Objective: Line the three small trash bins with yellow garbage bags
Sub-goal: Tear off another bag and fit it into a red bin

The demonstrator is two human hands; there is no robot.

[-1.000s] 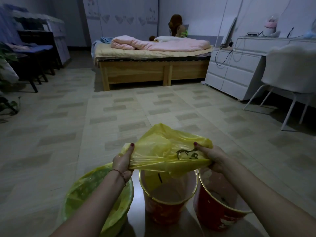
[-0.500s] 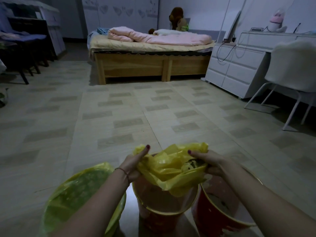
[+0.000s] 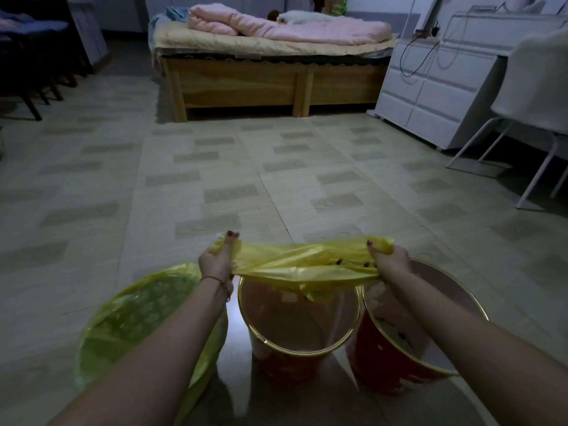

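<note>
A: What's nearest?

B: Three small bins on the floor in a row. The left bin (image 3: 138, 318) already wears a yellow liner folded over its rim. The middle bin (image 3: 298, 330) and the right bin (image 3: 408, 342), both red with a gold rim, look bare inside.

A: And the hands?

B: Both are clenched on the yellow garbage bag (image 3: 304, 262). The left hand (image 3: 216, 261) grips one end of its mouth, the right hand (image 3: 388, 262) the other, and the film is pulled wide and taut between them.

A: Why hold it that way?

B: I'd judge it is to open the mouth broad enough to go over a rim. The bag hangs just above the middle bin's far edge, with a little slack dipping into the opening, so that bin seems the one being lined.

A: So the bag isn't seated?

B: Not yet; it spans from hand to hand, above the rim rather than around it.

A: Beyond that?

B: Tiled floor (image 3: 215, 167), then a wooden bed (image 3: 276, 84) with pink bedding, a white dresser (image 3: 430, 87) and a white chair (image 3: 538, 87) on the right.
</note>
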